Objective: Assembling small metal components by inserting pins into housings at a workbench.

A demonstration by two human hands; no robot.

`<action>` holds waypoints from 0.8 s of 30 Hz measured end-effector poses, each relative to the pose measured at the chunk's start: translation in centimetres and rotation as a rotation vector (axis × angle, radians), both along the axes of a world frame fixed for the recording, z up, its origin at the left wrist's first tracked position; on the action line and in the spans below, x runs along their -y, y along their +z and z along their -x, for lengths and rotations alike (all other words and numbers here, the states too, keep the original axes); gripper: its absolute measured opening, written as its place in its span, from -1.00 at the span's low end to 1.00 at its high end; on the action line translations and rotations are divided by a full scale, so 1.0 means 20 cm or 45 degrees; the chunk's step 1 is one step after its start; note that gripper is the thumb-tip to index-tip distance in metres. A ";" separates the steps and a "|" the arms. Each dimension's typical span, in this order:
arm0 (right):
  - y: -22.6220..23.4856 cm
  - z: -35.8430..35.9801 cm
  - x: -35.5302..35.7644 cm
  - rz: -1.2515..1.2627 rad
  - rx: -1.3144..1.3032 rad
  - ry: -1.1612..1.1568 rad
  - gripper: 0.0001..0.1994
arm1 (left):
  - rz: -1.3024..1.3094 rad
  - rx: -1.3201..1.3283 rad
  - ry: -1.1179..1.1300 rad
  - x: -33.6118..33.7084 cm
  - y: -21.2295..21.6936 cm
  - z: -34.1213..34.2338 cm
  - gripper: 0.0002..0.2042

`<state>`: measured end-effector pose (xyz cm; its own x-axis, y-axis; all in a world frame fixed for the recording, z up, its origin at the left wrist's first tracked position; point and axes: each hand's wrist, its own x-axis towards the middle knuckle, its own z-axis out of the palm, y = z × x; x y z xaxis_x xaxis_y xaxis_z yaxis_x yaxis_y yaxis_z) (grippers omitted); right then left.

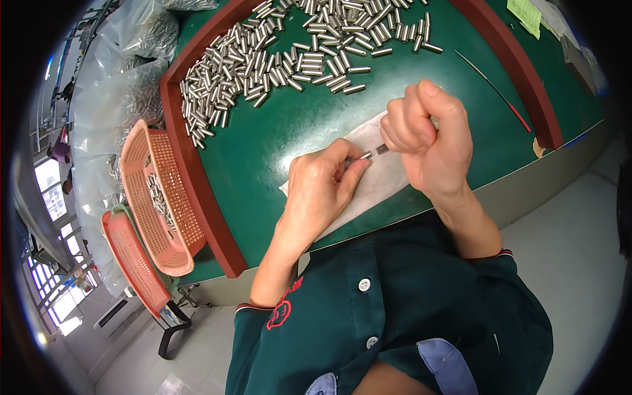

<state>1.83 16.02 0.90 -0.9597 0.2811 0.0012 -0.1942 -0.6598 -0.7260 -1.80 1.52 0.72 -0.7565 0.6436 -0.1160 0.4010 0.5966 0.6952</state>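
Between the thumb and fingers of my left hand [319, 181] is a small shiny metal cylinder [366, 156], most of it hidden by the fingertips. My right hand [431, 135] is curled into a fist around a tool with a flat grey metal end [382, 149]; the rest of it is covered by the fingers. That flat end points at the cylinder, with a small gap between them. Beneath both hands lies a whitish cloth or paper sheet [359, 204] on the green tabletop [263, 164]. Many similar metal cylinders [313, 62] are heaped across the far side.
A raised dark red rim [204, 197] borders the tabletop. Against its left side stands a pink plastic basket [171, 260] with some cylinders inside, beside a second pink basket [131, 263]. A thin rod with a red handle [517, 115] lies at right. Clear bags [148, 29] of metal parts sit far left.
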 end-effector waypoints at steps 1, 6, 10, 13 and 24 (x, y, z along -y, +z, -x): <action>0.00 0.00 0.00 0.007 0.018 0.014 -0.59 | -0.059 0.005 0.022 0.00 0.00 0.00 -0.90; -0.02 0.01 0.02 0.017 0.025 0.031 -0.59 | -0.077 0.023 0.059 -0.01 -0.01 -0.01 -0.92; -0.01 0.02 0.02 0.026 0.026 0.027 -0.58 | -0.076 0.023 0.054 0.00 -0.02 -0.01 -0.92; -0.01 0.02 0.02 0.026 0.031 0.023 -0.58 | -0.101 0.015 0.058 0.00 -0.02 -0.01 -0.92; -0.01 0.02 0.04 -0.003 0.046 0.011 -0.58 | -0.121 0.004 0.063 0.00 -0.02 -0.01 -0.92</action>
